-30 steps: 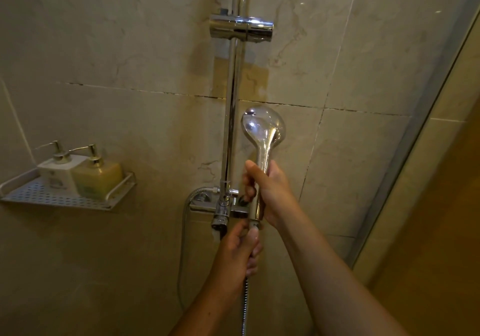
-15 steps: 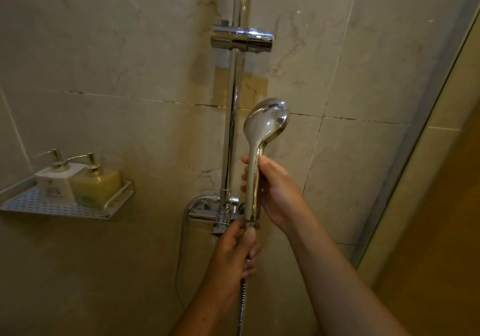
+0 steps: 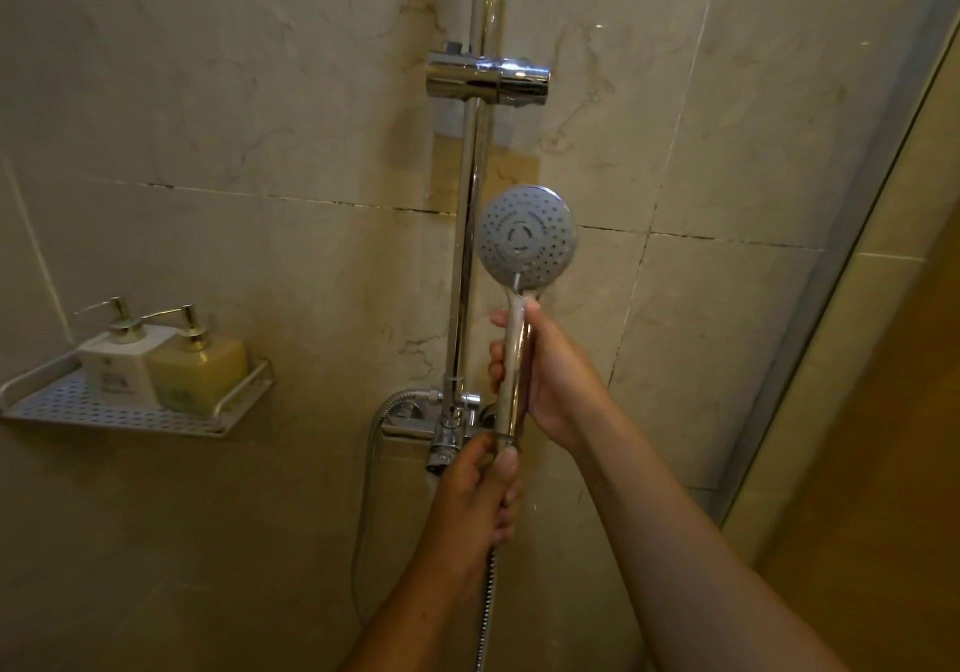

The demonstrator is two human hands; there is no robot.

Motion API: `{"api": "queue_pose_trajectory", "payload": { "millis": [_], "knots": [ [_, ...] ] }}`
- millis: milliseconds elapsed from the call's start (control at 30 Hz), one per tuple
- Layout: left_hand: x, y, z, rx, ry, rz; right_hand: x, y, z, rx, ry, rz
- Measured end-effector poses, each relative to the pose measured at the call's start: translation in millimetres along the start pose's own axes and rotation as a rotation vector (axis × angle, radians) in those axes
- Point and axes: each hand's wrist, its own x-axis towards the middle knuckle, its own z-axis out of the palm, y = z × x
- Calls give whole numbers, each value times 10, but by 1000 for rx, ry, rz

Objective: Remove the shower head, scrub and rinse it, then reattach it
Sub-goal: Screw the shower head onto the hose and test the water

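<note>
Two pump bottles (image 3: 197, 375) stand on a wall shelf (image 3: 31, 409); the left hand (image 3: 475, 495) grips the hose (image 3: 488, 604) end under the upright shower head (image 3: 527, 237), just beside the rail (image 3: 465, 256), its handle clasped by the right hand (image 3: 558, 385)

The shower head (image 3: 527, 237) has turned about its handle: a second ago its shiny chrome back faced the camera, and now its grey, dotted spray face does. The right hand (image 3: 550, 375) has shifted its grip round the handle with that turn.
</note>
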Motion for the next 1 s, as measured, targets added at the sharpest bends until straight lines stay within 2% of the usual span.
{"api": "queue_pose_trajectory", "payload": {
  "millis": [133, 333, 533, 733, 900, 1000],
  "knots": [
    [21, 81, 12, -41, -28, 23, 20, -83, -30, 67, -107, 28],
    [33, 146, 21, 13, -17, 56, 52, -129, -87, -171, -57, -122],
    [21, 121, 59, 62, -13, 40, 130, -59, 12, 23, -26, -68],
    [16, 48, 91, 32, 26, 2, 106, -11, -17, -288, 1, -152],
    [39, 53, 39, 4, -2, 15, 121, -73, -59, 28, -64, 40],
    [35, 60, 53, -22, -25, 28, 115, -84, -124, 25, -128, 1]
  ]
}}
